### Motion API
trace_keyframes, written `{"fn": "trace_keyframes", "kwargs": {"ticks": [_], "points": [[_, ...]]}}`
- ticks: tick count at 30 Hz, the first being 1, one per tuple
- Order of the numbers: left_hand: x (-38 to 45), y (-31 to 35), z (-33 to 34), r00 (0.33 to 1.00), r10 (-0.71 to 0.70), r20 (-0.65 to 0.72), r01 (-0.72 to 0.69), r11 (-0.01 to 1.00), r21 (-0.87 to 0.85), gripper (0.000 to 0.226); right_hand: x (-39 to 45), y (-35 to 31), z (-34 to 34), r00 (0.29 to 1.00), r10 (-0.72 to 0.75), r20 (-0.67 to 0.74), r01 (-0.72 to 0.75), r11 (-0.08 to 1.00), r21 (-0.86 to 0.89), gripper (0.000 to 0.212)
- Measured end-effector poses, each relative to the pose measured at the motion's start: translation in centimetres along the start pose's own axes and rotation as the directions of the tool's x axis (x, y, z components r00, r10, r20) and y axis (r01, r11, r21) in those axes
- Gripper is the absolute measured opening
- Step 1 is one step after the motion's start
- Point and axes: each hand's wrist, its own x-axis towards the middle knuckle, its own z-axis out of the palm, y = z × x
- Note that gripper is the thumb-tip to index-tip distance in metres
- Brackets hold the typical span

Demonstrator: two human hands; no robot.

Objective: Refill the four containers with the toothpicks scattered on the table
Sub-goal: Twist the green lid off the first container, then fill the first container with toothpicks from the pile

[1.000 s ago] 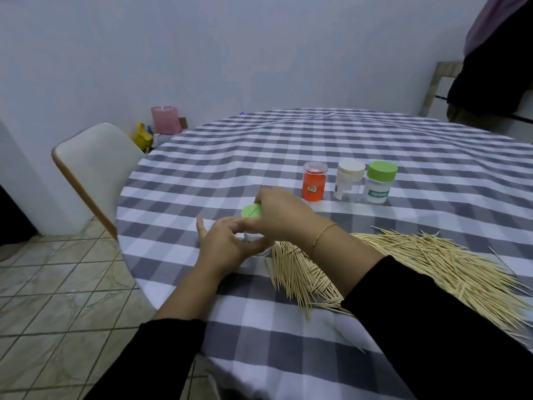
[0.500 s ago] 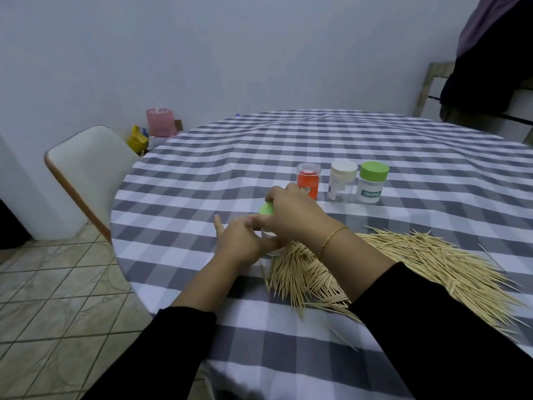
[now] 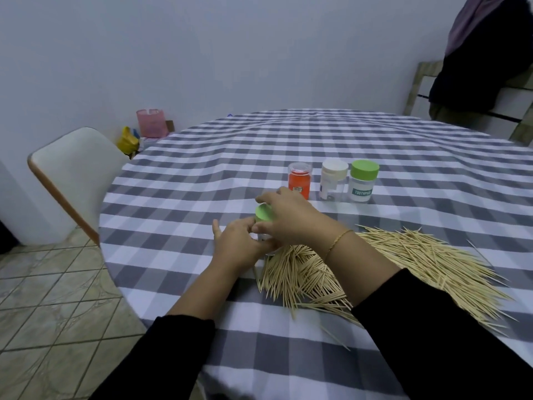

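A small container with a green lid (image 3: 264, 213) stands on the checked table (image 3: 202, 168) between my hands. My left hand (image 3: 238, 245) grips its clear body from the left. My right hand (image 3: 291, 219) curls over the green lid from the right. The container's body is mostly hidden by my fingers. A big heap of toothpicks (image 3: 403, 264) lies to the right and under my right forearm. Further back stand an orange container (image 3: 300, 183), a white-lidded container (image 3: 333, 180) and a green-lidded container (image 3: 363, 180) labelled toothpick.
A white chair (image 3: 75, 174) stands at the table's left edge. A pink bin (image 3: 150, 122) and a yellow bag (image 3: 127, 141) sit on the floor by the wall. Dark clothes (image 3: 487, 47) hang over a chair at the far right.
My hands stay on the green-lidded container; the right hand has shifted on the lid, and more of the lid's top shows now.
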Motion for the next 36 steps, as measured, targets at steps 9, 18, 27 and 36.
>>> {"fn": "trace_keyframes", "kwargs": {"ticks": [9, 18, 27, 36], "points": [[0.4, 1.1, 0.8, 0.997, -0.013, 0.07, 0.022, 0.993, -0.119, 0.042, -1.6, 2.9, -1.5, 0.977, 0.067, -0.204, 0.051, 0.852, 0.521, 0.056], [0.6, 1.5, 1.4, 1.0, -0.006, -0.009, 0.006, 0.997, -0.075, 0.086, -5.1, 12.4, -1.7, 0.598, 0.62, -0.508, -0.244, 0.744, 0.622, 0.02], [0.4, 1.8, 2.0, 1.0, 0.01, -0.012, -0.011, 0.992, -0.124, 0.063, -3.9, 17.0, -1.7, 0.572, 0.686, -0.45, -0.495, 0.726, 0.478, 0.02], [-0.6, 2.8, 1.1, 0.999, -0.035, 0.008, 0.035, 0.995, -0.098, 0.067, -5.8, 14.1, -2.0, 0.665, 0.567, -0.487, -0.524, 0.818, 0.237, 0.03]]}}
